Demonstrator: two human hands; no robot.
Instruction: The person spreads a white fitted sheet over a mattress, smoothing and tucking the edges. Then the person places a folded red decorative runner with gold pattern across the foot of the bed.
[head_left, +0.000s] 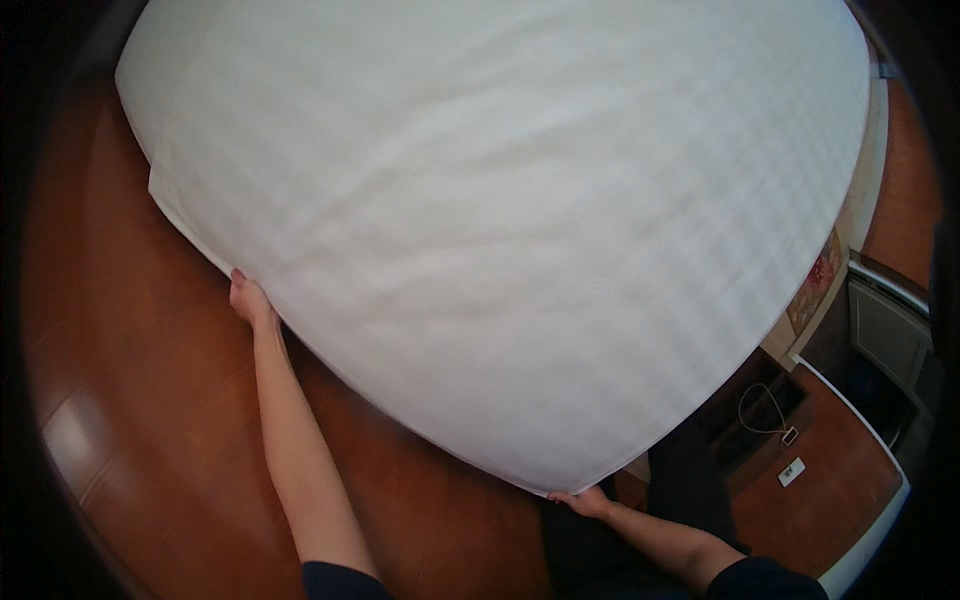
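A large piece of white bedding (525, 247), perhaps a quilt or a sheet-covered mattress, fills most of the head view. Its left edge is gripped by my left hand (251, 298), with the thumb showing at the rim and the other fingers hidden beneath. At the near corner, my right hand (585, 501) holds the edge, its fingers partly under the fabric. Faint creases run across the white surface between the hands.
Reddish-brown wooden panelling or board (165, 360) lies at the left and below. At the lower right, a brown bedside cabinet (825, 465) bears a white wall-plate-like item (791, 472) and a looped cable (742, 416). A patterned rug or panel (814, 289) shows behind.
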